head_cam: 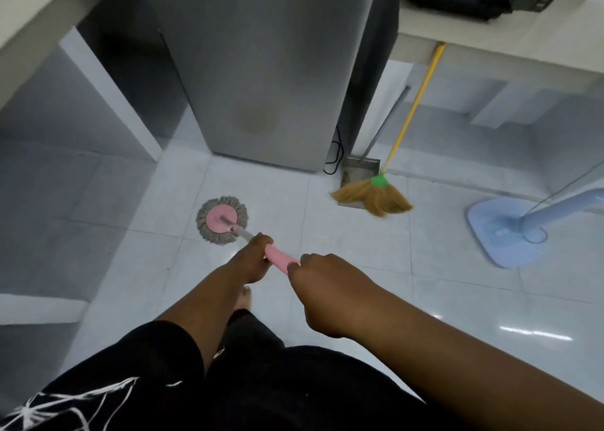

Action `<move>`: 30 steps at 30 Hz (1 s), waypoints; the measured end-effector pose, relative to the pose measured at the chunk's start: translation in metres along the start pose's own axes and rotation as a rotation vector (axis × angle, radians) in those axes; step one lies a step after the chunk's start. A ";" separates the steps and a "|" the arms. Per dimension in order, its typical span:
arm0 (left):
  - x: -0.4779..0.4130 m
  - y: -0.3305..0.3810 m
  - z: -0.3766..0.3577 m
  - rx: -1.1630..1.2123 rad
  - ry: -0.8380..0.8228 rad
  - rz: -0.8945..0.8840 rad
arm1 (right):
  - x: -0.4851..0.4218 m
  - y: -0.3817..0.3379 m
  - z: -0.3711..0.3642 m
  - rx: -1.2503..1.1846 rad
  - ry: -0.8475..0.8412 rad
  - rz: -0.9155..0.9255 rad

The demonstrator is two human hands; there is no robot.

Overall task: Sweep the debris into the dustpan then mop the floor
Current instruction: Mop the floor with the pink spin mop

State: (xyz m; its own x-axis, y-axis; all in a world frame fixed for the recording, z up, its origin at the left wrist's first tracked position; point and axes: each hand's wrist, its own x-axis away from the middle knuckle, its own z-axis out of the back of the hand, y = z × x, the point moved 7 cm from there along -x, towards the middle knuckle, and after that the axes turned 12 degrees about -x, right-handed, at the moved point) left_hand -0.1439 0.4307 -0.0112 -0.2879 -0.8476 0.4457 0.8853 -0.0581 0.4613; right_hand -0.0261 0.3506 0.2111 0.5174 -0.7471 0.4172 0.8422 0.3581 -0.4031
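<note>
Round mop head, grey strands around a pink disc, sits flat on the white tile floor, just in front of the tall grey appliance. Left hand is wrapped around the pink mop handle lower down, fingers curled right around it. Right hand grips the same handle just behind, so 2 hands on 1 mop. Further right the metal dustpan rests on the floor beside the appliance. The broom leans its yellow stick on the counter edge, bristles spread over the dustpan's mouth. Far right there's a pale blue stand base on the tiles.
</note>
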 end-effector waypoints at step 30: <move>-0.033 -0.053 0.031 -0.056 -0.106 0.025 | -0.061 -0.026 -0.006 -0.077 -0.020 -0.072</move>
State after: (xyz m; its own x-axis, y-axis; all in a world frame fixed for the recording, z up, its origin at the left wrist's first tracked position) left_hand -0.1932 0.4780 -0.0261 -0.2999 -0.7886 0.5368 0.9108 -0.0693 0.4071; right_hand -0.0805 0.3833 0.1911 0.4593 -0.7577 0.4636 0.8636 0.2588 -0.4328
